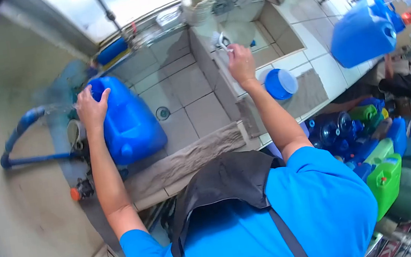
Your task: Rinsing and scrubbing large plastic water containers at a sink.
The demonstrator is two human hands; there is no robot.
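Observation:
My left hand grips the top of a blue plastic jug near its mouth. Tilted, the jug sits at the left side of a tiled basin. In my right hand is the handle of a white scrub brush, its head raised beside a smaller tiled basin. A blue tub with a whitish top stands on the tiled counter just below my right wrist. Clear water appears to run from a bent blue pipe toward the jug's mouth.
Larger blue jugs stand on the counter at right. Wet cloths drape over the front ledge. A drain lies in the basin floor. Several bottles and a green jug crowd the right, where another person is partly visible.

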